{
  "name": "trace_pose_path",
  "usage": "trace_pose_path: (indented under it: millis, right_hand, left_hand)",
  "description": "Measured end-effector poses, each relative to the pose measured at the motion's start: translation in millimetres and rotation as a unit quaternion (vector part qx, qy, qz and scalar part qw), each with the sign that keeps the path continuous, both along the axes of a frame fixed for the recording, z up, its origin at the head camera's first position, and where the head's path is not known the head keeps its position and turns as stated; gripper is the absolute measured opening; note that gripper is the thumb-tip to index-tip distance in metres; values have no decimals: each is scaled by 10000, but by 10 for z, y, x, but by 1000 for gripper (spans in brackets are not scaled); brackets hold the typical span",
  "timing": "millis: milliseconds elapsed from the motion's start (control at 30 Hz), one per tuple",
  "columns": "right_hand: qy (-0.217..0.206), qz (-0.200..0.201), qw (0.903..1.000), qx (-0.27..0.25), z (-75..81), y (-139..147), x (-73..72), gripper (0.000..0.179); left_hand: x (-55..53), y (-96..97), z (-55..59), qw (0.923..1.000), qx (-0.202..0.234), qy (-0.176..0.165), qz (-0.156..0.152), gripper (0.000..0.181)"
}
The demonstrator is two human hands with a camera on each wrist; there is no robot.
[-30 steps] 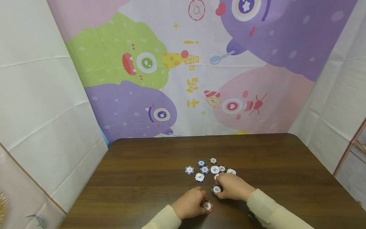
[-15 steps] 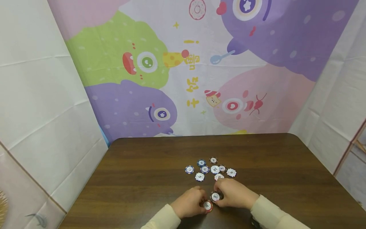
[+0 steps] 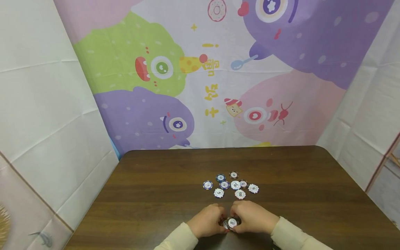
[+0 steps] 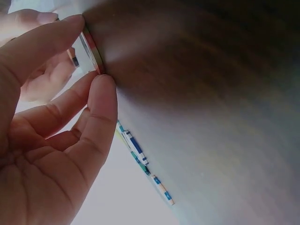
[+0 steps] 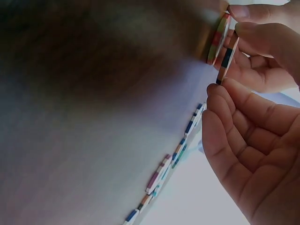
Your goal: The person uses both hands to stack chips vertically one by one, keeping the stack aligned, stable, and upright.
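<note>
At the near middle of the table, my left hand [image 3: 207, 221] holds a red-edged poker chip [image 4: 95, 51] between thumb and fingertips, the chip lying at the table surface. My right hand [image 3: 254, 217] pinches a black-and-orange poker chip [image 3: 232, 222] marked 100. This chip overlaps the red-edged one in the head view, covering most of its face. Seen from the right wrist, the black-and-orange chip stands slightly above the red-edged chip [image 5: 217, 41], with a narrow gap between them. The fingertips of both hands nearly meet around the two chips.
Several loose poker chips lie beyond the hands, among them a white-and-red chip [image 3: 240, 194], a white chip [image 3: 219, 193] and a blue-and-white chip [image 3: 207, 185]. The brown wooden table [image 3: 150, 194] ends at a cartoon-print cloth [image 3: 206, 132].
My right hand has brought the black-and-orange chip nearer and leftward, from beside the loose chips to over the red-edged chip. My left hand has stayed in place with its chip.
</note>
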State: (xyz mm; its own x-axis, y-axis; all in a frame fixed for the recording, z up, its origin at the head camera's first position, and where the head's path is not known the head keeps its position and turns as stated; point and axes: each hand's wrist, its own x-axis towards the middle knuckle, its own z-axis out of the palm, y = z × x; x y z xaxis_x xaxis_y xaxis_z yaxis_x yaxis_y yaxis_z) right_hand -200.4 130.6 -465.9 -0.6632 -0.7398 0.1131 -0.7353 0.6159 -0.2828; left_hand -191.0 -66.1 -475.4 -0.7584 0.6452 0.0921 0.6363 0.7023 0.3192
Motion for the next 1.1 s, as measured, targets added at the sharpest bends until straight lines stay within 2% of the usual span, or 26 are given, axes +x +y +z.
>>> trace_pose_path:
  millis: [333, 533, 700, 1100]
  right_hand:
    - [-21, 10, 9998, 179, -73, -71, 0, 19]
    - [-141, -19, 9996, 257, -79, -92, -7, 19]
    - [-79, 78, 9996, 251, -48, -102, 5, 18]
    - [-77, 95, 9997, 231, -41, -135, 8, 18]
  left_hand:
    - [6, 12, 17, 9994, -47, -341, 86, 26]
    - [2, 15, 11, 9996, -38, -278, 41, 27]
    - [-2, 18, 5, 9998, -65, -189, -25, 28]
    - [2, 18, -6, 9997, -130, -171, 78, 31]
